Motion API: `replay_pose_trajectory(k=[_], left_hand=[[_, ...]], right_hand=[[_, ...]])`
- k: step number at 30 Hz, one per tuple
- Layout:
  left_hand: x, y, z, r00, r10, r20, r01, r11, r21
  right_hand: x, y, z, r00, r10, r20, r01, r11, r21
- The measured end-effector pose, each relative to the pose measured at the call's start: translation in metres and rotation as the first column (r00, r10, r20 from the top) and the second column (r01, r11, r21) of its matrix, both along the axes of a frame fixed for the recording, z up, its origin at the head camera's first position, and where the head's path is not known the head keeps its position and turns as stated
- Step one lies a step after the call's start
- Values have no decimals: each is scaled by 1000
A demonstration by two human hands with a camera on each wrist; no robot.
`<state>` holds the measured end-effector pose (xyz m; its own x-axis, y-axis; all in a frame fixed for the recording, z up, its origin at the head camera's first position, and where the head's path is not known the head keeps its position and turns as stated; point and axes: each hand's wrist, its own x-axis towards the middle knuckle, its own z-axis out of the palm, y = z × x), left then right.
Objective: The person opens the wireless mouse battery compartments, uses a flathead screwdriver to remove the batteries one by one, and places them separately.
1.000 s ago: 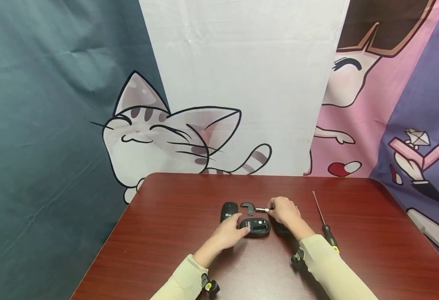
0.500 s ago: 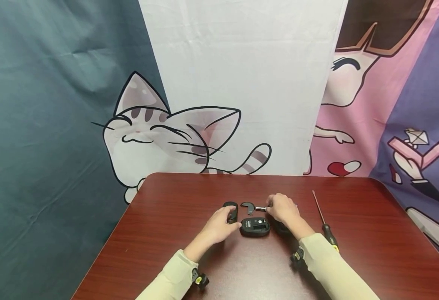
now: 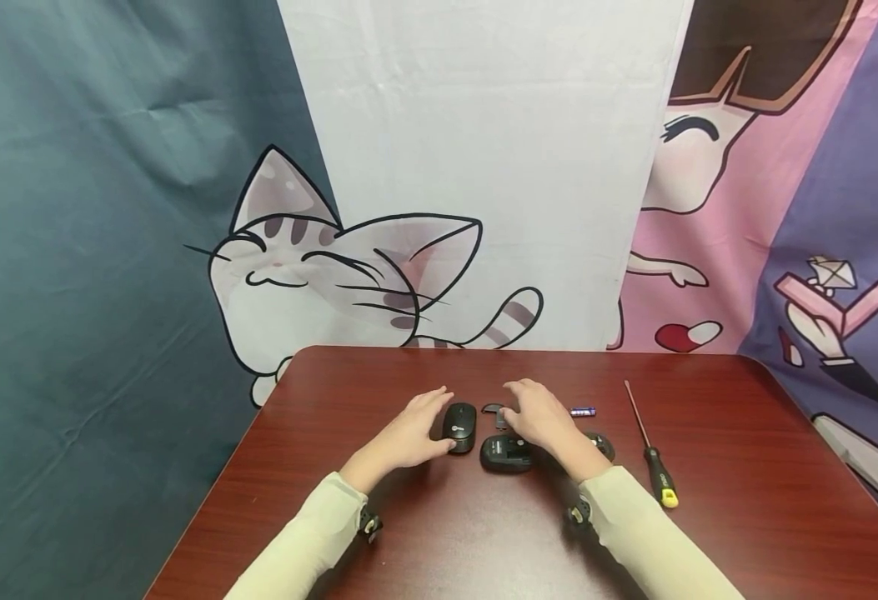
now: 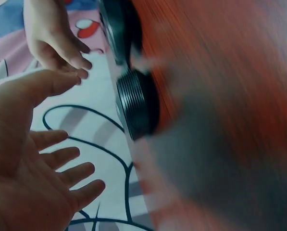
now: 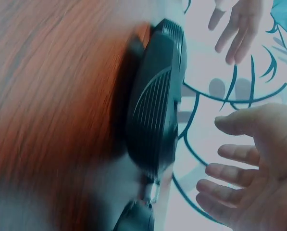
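A black computer mouse (image 3: 459, 427) stands upright on the table, with my left hand (image 3: 404, 433) spread beside its left side. To its right an overturned black mouse (image 3: 500, 454) shows its underside and battery slot. Over that mouse's right end hovers my right hand (image 3: 544, 417), fingers extended, partly covering a dark curved battery cover (image 3: 492, 409). Both wrist views show loosely spread fingers with nothing between them. In the right wrist view a ridged-sided mouse (image 5: 155, 106) lies near the hand, with a small silver cylinder (image 5: 153, 191) beyond it.
Right of my right hand lie a blue battery (image 3: 583, 412) and another dark mouse (image 3: 601, 445), partly hidden by the wrist. A screwdriver (image 3: 659, 479) with a black and yellow handle lies farther right on the brown table (image 3: 318, 500). A printed cloth hangs behind.
My left hand has moved left, away from the overturned mouse to the upright one's left side. My right hand has left the silver battery and moved left, uncovering the blue battery.
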<state>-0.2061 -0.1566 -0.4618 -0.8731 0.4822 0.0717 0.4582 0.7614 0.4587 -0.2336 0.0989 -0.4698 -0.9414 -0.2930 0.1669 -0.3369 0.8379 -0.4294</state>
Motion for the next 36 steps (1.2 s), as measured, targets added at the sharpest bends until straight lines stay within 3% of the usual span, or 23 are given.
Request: replay_pose_trajectory(k=[6, 12, 21, 36], left_hand=[[-9, -7, -10, 999, -41, -3, 41, 998, -54], [-18, -8, -24, 997, -72, 34, 74, 994, -74], [-26, -8, -31, 994, -98, 56, 105, 985, -136], [-25, -3, -40, 990, -83, 114, 100, 983, -154]], right_hand=[[6, -18, -1, 996, 87, 30, -88, 996, 23], [12, -34, -7, 988, 144, 63, -148, 987, 60], [19, -50, -16, 974, 214, 76, -221, 970, 98], [18, -66, -30, 976, 198, 90, -212, 959, 190]])
